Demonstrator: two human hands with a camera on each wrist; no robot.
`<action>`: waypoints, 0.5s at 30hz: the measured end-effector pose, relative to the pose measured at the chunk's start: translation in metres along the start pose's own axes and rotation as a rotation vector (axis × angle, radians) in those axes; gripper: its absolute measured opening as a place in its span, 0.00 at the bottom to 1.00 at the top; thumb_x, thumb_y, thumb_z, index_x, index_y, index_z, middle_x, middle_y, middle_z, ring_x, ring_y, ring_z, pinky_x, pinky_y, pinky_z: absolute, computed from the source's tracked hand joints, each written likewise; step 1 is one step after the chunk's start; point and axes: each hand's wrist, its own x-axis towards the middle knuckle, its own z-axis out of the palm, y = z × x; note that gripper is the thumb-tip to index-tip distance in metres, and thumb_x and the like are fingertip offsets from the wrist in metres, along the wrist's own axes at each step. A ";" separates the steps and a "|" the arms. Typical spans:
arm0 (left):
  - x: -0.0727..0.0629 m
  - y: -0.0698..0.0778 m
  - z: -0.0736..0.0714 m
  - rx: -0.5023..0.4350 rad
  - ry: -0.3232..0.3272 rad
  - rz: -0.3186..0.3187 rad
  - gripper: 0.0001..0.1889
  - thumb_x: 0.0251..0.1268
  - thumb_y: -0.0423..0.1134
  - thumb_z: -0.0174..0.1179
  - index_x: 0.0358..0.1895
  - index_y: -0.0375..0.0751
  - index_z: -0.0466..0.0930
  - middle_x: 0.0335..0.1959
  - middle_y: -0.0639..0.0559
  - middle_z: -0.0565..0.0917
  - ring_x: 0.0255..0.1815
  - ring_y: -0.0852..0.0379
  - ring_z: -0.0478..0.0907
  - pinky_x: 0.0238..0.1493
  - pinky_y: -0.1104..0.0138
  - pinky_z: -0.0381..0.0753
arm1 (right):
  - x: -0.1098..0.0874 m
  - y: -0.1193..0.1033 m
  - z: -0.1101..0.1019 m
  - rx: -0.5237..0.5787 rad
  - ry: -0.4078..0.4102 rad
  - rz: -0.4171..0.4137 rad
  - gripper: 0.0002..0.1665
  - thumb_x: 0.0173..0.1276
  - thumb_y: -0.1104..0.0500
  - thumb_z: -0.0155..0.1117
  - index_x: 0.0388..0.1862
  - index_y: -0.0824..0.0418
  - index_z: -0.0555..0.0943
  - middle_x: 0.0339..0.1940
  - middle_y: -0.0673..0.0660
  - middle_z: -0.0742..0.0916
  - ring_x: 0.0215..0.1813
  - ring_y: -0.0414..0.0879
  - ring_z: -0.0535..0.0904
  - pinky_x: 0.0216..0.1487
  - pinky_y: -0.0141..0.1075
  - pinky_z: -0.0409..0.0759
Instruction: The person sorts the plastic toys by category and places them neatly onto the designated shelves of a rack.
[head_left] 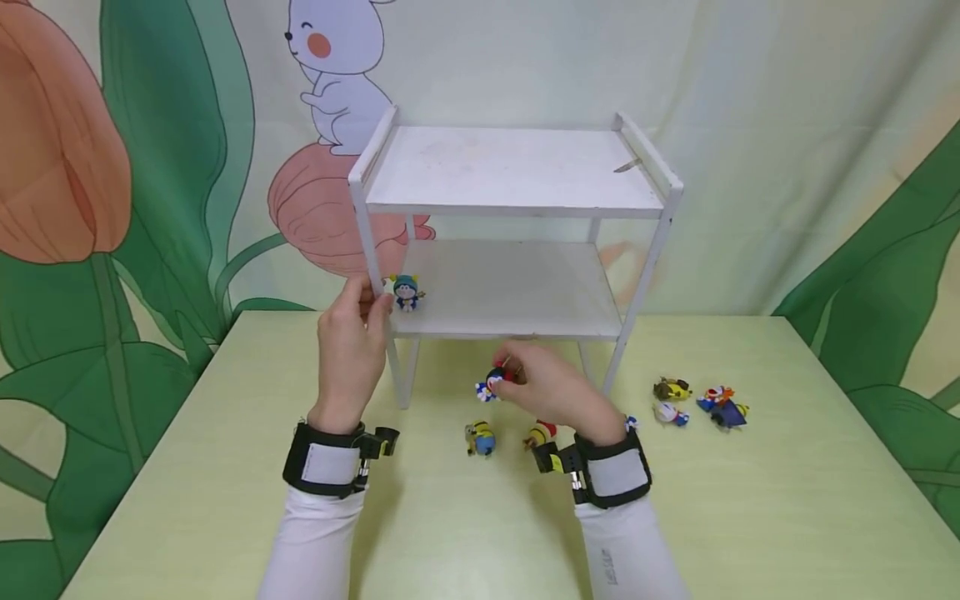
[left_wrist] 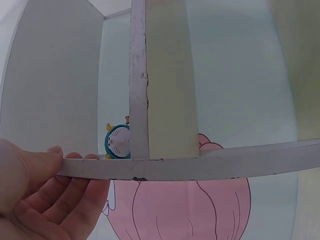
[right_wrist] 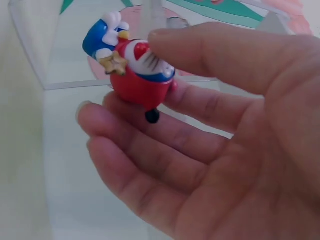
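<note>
Our left hand (head_left: 348, 354) grips the white shelf (head_left: 495, 167) by its chipped post (left_wrist: 200, 165), beside a teal-capped figure (head_left: 406, 293). A glossy, rounded red, white and blue figure (right_wrist: 137, 90), whiskered and tilted, sits pinched between our right hand's (head_left: 551, 383) thumb and fingers, above the smooth yellowish table (head_left: 225, 467); flowery cloth (head_left: 60, 150) hangs behind.

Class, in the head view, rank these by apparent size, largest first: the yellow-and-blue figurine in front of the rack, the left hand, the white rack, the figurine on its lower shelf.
1. White rack
2. Left hand
3. Shelf figurine and yellow-and-blue figurine: these look about alike, so they stay unranked.
</note>
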 end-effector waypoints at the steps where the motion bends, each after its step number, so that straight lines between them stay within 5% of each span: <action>1: 0.000 0.000 0.000 0.000 0.000 -0.001 0.09 0.70 0.28 0.57 0.48 0.26 0.76 0.37 0.37 0.82 0.35 0.46 0.81 0.39 0.53 0.84 | -0.001 -0.001 -0.002 0.008 0.005 -0.009 0.16 0.70 0.59 0.63 0.53 0.64 0.77 0.38 0.52 0.84 0.38 0.43 0.79 0.40 0.37 0.79; 15: -0.002 -0.001 -0.001 0.009 0.003 0.005 0.10 0.70 0.30 0.57 0.49 0.28 0.76 0.37 0.38 0.82 0.36 0.47 0.80 0.40 0.55 0.84 | -0.016 -0.016 -0.020 0.073 0.130 -0.120 0.14 0.67 0.62 0.66 0.52 0.63 0.80 0.36 0.50 0.84 0.37 0.42 0.80 0.41 0.36 0.81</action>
